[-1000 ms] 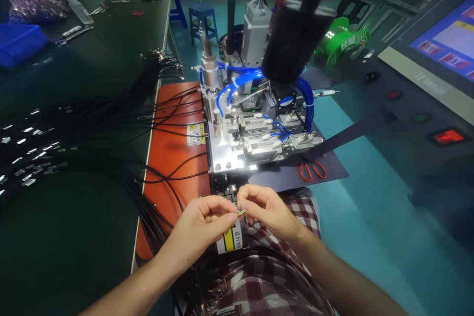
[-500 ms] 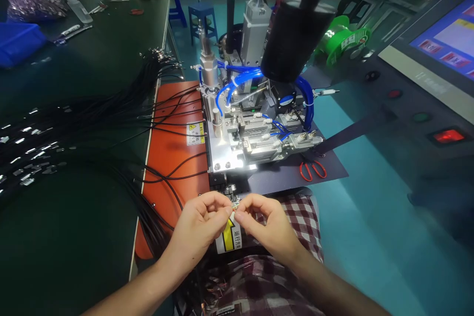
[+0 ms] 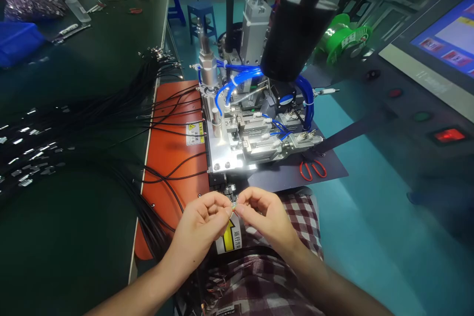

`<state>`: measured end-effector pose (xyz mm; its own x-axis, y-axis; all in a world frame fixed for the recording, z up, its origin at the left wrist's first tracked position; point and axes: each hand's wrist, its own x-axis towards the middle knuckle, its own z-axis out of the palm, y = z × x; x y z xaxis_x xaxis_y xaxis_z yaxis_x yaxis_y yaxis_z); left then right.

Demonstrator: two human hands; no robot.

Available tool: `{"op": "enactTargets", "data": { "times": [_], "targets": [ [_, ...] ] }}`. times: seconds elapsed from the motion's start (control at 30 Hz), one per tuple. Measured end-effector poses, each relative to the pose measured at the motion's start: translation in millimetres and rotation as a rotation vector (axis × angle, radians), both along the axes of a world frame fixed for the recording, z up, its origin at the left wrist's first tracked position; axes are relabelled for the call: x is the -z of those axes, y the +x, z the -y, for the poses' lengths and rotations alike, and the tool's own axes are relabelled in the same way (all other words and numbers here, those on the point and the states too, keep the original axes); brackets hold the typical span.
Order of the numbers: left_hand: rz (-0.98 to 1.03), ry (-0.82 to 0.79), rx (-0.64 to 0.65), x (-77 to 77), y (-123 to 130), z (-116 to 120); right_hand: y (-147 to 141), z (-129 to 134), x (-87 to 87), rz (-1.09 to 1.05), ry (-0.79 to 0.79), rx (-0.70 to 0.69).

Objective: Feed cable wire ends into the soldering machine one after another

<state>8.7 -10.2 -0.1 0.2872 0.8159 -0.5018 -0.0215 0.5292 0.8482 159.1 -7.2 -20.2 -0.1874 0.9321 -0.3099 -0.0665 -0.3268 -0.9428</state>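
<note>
My left hand [image 3: 203, 219] and my right hand [image 3: 268, 217] meet in front of the machine, thumbs and forefingers pinched. Between the fingertips shows a tiny bunch of thin coloured wires [image 3: 234, 206], held from both sides; most of it is hidden by the fingers. Just beyond my fingertips is a small metal-and-black fixture [image 3: 230, 190] at the machine's near edge. Below the hands lies a white label with a yellow arrow [image 3: 229, 239]. The soldering-type machine [image 3: 255, 128], with blue air tubes [image 3: 246, 76], stands straight ahead.
Black cables [image 3: 122, 84] spread over the dark table [image 3: 74, 256] and orange plate [image 3: 163, 143] on the left. Red-handled scissors [image 3: 313, 170] lie right of the machine. A green wire spool [image 3: 344, 39], a control screen [image 3: 448, 39] and a black cylinder [image 3: 285, 39] stand farther off.
My right hand has shifted slightly up, its fingertips still close to the left ones at the wires. My left hand stays nearly in place.
</note>
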Motion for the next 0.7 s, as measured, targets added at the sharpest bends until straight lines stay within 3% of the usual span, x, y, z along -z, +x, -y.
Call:
{"op": "enactTargets", "data": {
  "times": [0.3,0.7],
  "targets": [
    [-0.011,0.012,-0.036,1.3,0.9,0.4,-4.0,3.3,9.6,-0.177,-0.112,0.028],
    [-0.021,0.019,-0.034,-1.5,1.9,0.1,-3.5,2.1,6.1,-0.157,-0.098,0.038]
  ]
}}
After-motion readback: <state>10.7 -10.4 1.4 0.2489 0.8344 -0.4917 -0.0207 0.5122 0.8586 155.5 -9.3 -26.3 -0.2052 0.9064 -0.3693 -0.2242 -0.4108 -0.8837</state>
